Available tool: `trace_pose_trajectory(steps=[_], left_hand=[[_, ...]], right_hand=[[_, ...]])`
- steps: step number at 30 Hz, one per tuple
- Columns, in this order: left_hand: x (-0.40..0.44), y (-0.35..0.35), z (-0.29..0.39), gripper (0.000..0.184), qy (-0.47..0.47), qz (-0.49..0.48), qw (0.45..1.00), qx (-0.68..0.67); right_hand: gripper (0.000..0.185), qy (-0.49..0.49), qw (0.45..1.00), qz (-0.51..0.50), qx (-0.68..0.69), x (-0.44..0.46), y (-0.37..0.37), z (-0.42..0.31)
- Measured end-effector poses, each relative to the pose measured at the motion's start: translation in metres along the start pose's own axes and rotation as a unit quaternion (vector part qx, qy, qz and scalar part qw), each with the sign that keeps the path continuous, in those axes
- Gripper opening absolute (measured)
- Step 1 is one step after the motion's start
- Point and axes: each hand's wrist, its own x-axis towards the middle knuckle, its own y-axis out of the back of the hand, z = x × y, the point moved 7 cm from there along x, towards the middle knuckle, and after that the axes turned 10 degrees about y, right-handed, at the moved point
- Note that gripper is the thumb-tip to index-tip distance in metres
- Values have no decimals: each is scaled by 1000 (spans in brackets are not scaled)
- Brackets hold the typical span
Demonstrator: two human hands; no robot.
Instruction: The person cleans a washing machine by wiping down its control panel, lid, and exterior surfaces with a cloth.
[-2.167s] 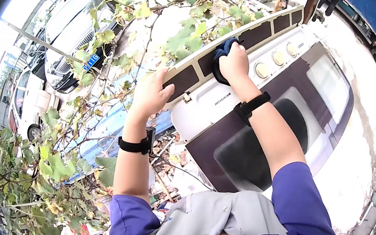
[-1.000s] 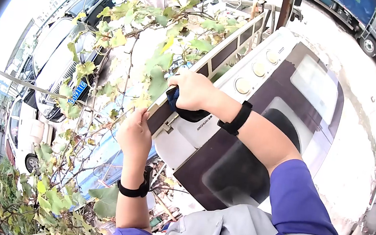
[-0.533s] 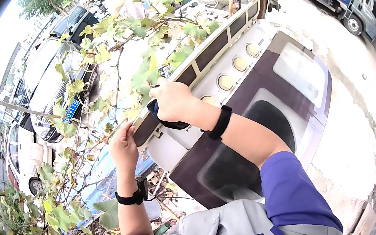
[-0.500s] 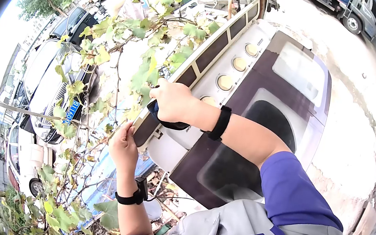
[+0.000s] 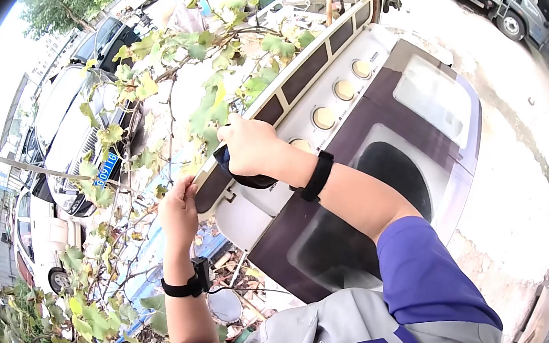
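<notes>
A twin-tub washing machine (image 5: 370, 80) with purple-brown lids and a white top stands under my arms. Its raised back panel (image 5: 297, 77), cream-framed with dark insets, runs diagonally beside several cream knobs (image 5: 324, 118). My left hand (image 5: 179, 211) is closed on the near end of this panel, thumb and fingers pinching its edge. My right hand (image 5: 250, 146) is closed around a dark blue cloth (image 5: 222, 156), pressed against the panel a little farther along. The palm hides most of the cloth. Both wrists wear black straps.
Grape vines (image 5: 210, 104) hang close along the panel's left side. A blue-plated car (image 5: 80, 146) and a white vehicle (image 5: 48, 232) are parked beyond. A truck (image 5: 516, 23) stands at the upper right. Leaf litter and a round pale lid-like thing (image 5: 225, 305) lie below my left wrist.
The view has shifted slightly, so the machine sits a little farther left in it. Both hands keep nearly the same places on the panel, with their grips unchanged.
</notes>
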Motion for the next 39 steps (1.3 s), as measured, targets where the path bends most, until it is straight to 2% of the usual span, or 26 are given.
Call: trace_pose_trajectory(steps=[3, 6, 9, 12, 15, 22, 23, 26, 30, 33, 34, 36, 37, 39], left_hand=[[3, -2, 18, 23, -34, -36, 994, 96], [9, -9, 1, 22, 2, -67, 996, 53], [5, -8, 4, 20, -14, -36, 997, 61], [4, -8, 7, 19, -4, -15, 997, 82], [0, -10, 10, 18, 1, -5, 996, 91], [-17, -8, 27, 17, -29, 21, 990, 133], [-17, -9, 25, 23, 7, -13, 992, 129], [-23, -8, 32, 23, -14, -17, 993, 118], [-28, -12, 40, 22, -33, -32, 989, 141], [-26, -14, 41, 22, -18, -84, 985, 150], [-28, -16, 44, 22, -42, -94, 983, 149], [-33, -21, 50, 23, -90, -110, 979, 147], [-34, -22, 54, 27, -67, -137, 974, 165], [-29, -24, 55, 32, -82, -153, 970, 168]], right_hand=[[31, -7, 1000, -5, 13, -3, 4, 2], [31, -13, 1000, -21, 6, -3, 3, 4], [33, 11, 999, -46, 27, -8, 15, 12], [45, -34, 999, -30, -24, -7, 48, 66], [41, -20, 994, 18, -103, -1, 66, 125], [35, -61, 991, 85, -81, -15, 65, 131], [35, -65, 991, 87, -78, -16, 65, 132], [35, -63, 988, 112, -80, -24, 64, 132], [37, -76, 991, 74, -88, -39, 70, 126], [41, -100, 989, -10, -106, -42, 71, 125], [42, -103, 988, -32, -114, -44, 72, 125], [42, -110, 987, -34, -111, -51, 70, 132], [42, -115, 988, -30, -103, -56, 69, 132], [41, -142, 985, -26, -90, -65, 76, 124]])
